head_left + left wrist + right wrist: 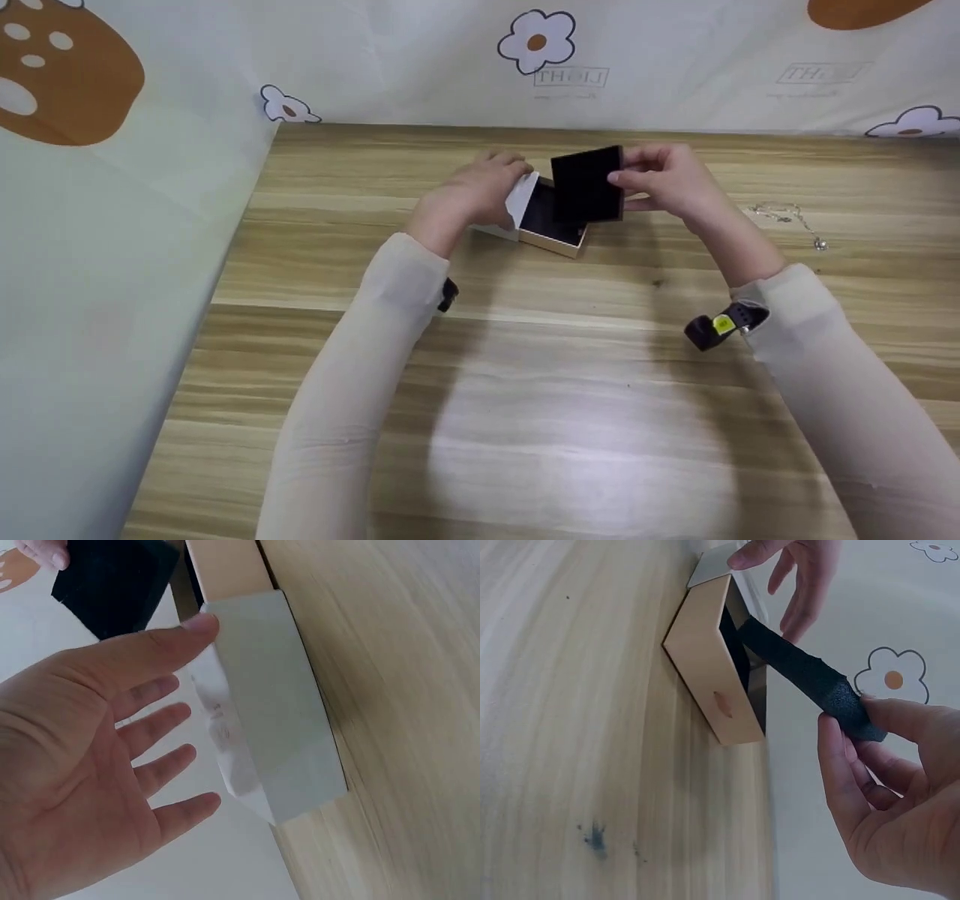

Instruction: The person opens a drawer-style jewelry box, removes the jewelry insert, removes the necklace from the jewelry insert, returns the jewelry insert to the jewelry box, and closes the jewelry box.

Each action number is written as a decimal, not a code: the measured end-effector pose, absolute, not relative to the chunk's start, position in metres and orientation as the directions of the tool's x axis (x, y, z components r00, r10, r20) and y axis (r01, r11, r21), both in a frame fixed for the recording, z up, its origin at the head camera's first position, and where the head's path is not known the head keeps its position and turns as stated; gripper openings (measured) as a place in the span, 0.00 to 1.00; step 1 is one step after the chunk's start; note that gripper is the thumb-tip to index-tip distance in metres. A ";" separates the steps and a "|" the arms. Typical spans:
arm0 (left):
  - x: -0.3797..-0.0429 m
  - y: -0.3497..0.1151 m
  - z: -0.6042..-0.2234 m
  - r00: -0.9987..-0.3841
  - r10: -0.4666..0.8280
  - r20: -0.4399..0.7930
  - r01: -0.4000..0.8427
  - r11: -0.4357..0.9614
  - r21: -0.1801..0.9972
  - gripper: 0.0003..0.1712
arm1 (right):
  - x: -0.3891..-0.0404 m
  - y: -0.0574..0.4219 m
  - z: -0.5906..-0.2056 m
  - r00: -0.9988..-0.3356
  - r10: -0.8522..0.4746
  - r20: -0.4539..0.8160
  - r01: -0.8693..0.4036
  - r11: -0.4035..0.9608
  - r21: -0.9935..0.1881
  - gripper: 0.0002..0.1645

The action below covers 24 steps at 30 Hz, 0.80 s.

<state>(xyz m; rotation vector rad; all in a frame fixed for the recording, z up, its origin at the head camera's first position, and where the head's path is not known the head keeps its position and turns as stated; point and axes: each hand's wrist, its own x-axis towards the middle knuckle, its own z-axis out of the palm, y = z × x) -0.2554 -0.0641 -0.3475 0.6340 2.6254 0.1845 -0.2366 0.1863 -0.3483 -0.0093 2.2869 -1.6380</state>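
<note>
A small drawer box lies on the table, its white sleeve [277, 705] partly covering a peach-coloured drawer [705, 660] with a dark inside. My left hand [476, 195] is over the sleeve; its thumb touches the sleeve's edge and the other fingers are extended and spread. Between thumb and fingers, my right hand [675, 180] pinches a black foam pad [585, 187] by one end. The pad is raised and tilted above the drawer's opening, overlapping part of it in the head view.
On the wood-grain table [570, 420], a thin silver chain with a round pendant [820, 244] lies to the right, beyond my right forearm. A pale cloth with printed flowers [536, 41] hangs behind the table and along its left side.
</note>
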 end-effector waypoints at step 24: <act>-0.257 -0.071 -0.345 -0.792 0.448 -0.415 0.361 0.892 0.273 0.46 | -0.227 0.160 -0.358 -0.970 -0.202 -0.133 -0.086 0.801 -0.593 0.24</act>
